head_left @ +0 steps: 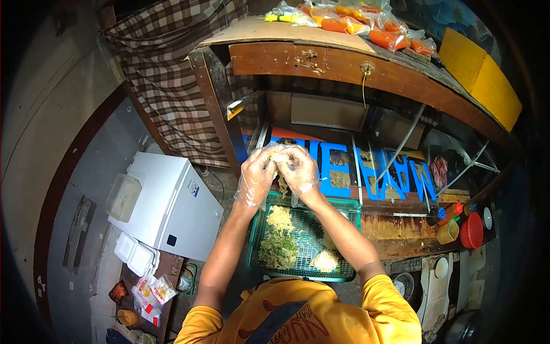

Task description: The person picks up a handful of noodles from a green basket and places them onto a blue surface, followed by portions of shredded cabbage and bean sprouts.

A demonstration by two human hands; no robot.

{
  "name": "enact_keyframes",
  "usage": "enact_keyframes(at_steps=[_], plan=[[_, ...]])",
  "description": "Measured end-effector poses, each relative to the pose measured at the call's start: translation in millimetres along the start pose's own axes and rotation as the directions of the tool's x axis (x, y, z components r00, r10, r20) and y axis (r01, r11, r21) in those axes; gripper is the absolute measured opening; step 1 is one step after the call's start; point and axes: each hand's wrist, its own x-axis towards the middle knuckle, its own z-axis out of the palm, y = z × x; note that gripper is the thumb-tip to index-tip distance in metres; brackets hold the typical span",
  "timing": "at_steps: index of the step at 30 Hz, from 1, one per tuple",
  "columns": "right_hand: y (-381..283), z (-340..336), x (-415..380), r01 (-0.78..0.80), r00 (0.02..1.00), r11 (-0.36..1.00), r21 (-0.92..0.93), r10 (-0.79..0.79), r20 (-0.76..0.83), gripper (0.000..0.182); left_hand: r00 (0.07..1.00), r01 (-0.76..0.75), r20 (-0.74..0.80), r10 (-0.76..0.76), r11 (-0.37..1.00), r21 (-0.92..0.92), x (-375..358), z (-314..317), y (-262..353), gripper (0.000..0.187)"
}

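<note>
My left hand (pixel 255 175) and my right hand (pixel 301 169) wear clear plastic gloves and are raised close together above a green plastic basket (pixel 309 278). Both have their fingers closed on a small clump of pale yellow noodles (pixel 280 157), partly hidden by the fingers. A few strands seem to hang down between the hands. In the basket, a heap of yellow noodles (pixel 281 218) lies just behind a larger pile of chopped green leaves (pixel 278 250). Another pale noodle heap (pixel 325 261) lies at the basket's near right.
A wooden display stall (pixel 303 62) rises in front, with bags of orange sauce (pixel 341 24) on top. At left are a white chest freezer (pixel 172 198) and foam boxes (pixel 137 255). A red bowl (pixel 471 230) and bottles (pixel 450 213) stand at right.
</note>
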Motion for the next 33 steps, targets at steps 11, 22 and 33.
enact_keyframes(at_steps=[11,22,33], plan=[[48,27,24,0.136,0.991,0.991,-0.003,-0.136,-0.015,0.011,0.996,-0.052,-0.082,0.048,0.997,-0.048,15,13,-47,0.026],[104,53,38,0.186,0.982,0.982,0.021,-0.186,0.029,0.014,0.993,-0.002,-0.115,-0.004,0.999,-0.050,19,33,-98,0.023],[154,69,26,0.237,0.969,0.970,-0.056,-0.232,0.079,0.016,0.987,0.047,-0.148,-0.056,0.997,-0.064,6,64,-137,0.024]])
